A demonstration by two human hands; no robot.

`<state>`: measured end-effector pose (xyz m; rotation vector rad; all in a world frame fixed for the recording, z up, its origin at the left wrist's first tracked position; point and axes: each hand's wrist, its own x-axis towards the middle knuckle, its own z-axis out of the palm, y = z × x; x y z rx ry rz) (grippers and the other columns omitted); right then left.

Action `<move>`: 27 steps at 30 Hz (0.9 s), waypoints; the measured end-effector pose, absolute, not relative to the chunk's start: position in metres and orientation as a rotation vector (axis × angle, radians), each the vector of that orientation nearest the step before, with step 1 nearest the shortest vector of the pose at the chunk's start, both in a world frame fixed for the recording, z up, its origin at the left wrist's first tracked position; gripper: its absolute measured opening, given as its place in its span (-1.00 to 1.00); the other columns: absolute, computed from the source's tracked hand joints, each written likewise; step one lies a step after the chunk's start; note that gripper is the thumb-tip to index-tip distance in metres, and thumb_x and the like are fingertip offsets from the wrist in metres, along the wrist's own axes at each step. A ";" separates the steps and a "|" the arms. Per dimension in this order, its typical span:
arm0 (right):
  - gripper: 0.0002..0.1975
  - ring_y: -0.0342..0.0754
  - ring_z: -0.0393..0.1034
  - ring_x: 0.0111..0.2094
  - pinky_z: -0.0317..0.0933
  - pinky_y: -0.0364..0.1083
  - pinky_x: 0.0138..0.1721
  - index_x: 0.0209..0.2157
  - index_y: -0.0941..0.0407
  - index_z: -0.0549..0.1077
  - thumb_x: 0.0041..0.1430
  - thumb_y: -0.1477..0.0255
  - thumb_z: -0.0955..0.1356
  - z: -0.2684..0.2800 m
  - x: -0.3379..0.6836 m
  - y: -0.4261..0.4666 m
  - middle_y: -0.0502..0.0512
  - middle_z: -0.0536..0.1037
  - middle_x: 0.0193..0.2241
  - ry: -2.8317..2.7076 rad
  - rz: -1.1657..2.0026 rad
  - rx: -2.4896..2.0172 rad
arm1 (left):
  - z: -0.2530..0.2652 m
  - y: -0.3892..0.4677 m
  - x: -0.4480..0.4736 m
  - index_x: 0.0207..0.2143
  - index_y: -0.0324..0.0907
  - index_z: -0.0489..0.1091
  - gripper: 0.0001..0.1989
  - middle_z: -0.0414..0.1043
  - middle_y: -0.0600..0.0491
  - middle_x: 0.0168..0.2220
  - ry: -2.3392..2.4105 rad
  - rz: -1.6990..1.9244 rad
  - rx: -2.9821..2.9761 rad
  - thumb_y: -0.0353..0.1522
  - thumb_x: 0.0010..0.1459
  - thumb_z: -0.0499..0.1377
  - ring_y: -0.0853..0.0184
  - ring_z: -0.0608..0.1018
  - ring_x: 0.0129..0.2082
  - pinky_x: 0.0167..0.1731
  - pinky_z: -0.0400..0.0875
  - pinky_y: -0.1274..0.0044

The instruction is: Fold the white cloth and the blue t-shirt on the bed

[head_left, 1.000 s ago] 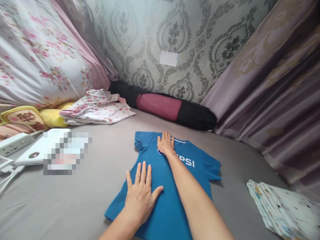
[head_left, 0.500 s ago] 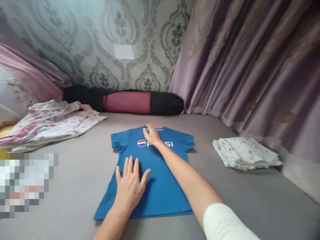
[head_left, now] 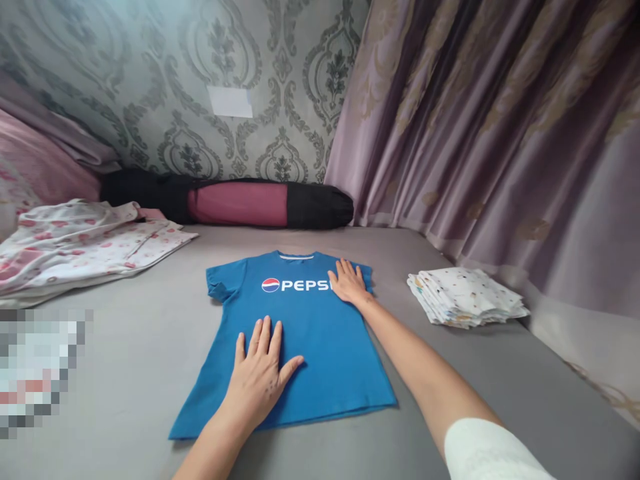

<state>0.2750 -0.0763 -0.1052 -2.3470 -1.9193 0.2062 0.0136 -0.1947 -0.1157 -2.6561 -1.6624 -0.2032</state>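
Note:
A blue T-shirt (head_left: 320, 333) with a white logo lies flat, front up, on the grey bed sheet (head_left: 125, 373). My left hand (head_left: 260, 373) rests palm down with fingers spread on the shirt's lower left part. My right hand (head_left: 349, 283) lies flat on the shirt's right shoulder, by its short sleeve, just right of the printed letters. Neither hand grips any cloth.
A folded stack of white patterned cloth (head_left: 465, 297) sits to the shirt's right. Floral pink-white clothing (head_left: 85, 240) lies at the left. A black and maroon roll bag (head_left: 235, 203) lies along the patterned wall. Purple curtains (head_left: 500, 133) hang on the right.
My right hand slid from the shirt's collar area rightward to the right shoulder, uncovering the logo. My left hand stayed on the lower part. The view swung to the right.

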 end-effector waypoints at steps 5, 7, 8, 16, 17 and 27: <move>-0.35 -0.03 -0.34 0.36 -0.45 0.05 0.30 0.34 0.22 -0.07 0.35 0.16 -0.04 -0.104 0.288 -0.072 0.14 -0.16 0.37 -1.916 0.220 -2.357 | -0.116 -0.195 0.013 0.27 -0.31 0.14 -0.14 0.00 -0.28 0.31 -1.659 -0.212 -2.643 0.15 0.19 -0.21 -0.05 0.08 0.32 0.20 -0.01 0.04; -0.35 -0.03 -0.34 0.36 -0.44 0.06 0.31 0.34 0.22 -0.07 0.35 0.16 -0.03 -0.099 0.288 -0.073 0.15 -0.17 0.37 -1.924 0.292 -2.347 | -0.117 -0.195 0.012 0.26 -0.31 0.15 -0.16 0.03 -0.31 0.30 -1.645 -0.252 -2.648 0.13 0.20 -0.20 -0.06 0.09 0.31 0.19 0.02 0.03; -0.35 -0.02 -0.34 0.36 -0.43 0.07 0.31 0.34 0.22 -0.07 0.35 0.17 -0.03 -0.096 0.286 -0.075 0.16 -0.17 0.37 -1.926 0.320 -2.338 | -0.116 -0.195 0.011 0.25 -0.31 0.16 -0.18 0.04 -0.31 0.30 -1.634 -0.274 -2.659 0.12 0.21 -0.20 -0.05 0.10 0.31 0.19 0.03 0.03; -0.38 -0.01 -0.34 0.37 -0.51 0.10 0.31 0.34 0.15 -0.02 0.36 0.15 0.01 -0.081 0.226 -0.176 0.13 -0.13 0.36 -2.319 0.426 -1.807 | -0.110 -0.200 0.015 0.18 -0.22 0.24 -0.53 0.19 -0.15 0.26 -1.506 -0.363 -2.760 -0.32 0.33 -0.21 0.14 0.18 0.29 0.22 0.08 0.17; -0.37 -0.01 -0.35 0.37 -0.50 0.09 0.32 0.34 0.14 -0.03 0.36 0.13 0.02 -0.081 0.222 -0.192 0.12 -0.13 0.36 -2.359 0.463 -1.746 | -0.110 -0.201 0.016 0.18 -0.22 0.24 -0.53 0.19 -0.14 0.26 -1.492 -0.352 -2.775 -0.34 0.32 -0.21 0.15 0.18 0.29 0.22 0.08 0.17; -0.43 -0.03 -0.32 0.36 -0.43 0.08 0.33 0.33 0.06 0.01 0.38 0.16 0.03 -0.084 0.268 -0.245 0.07 -0.12 0.36 -2.395 0.426 -1.746 | -0.111 -0.206 0.022 0.26 -0.21 0.15 -0.38 0.06 -0.14 0.31 -1.419 -0.220 -2.808 -0.06 0.33 -0.24 0.15 0.12 0.31 0.24 0.03 0.18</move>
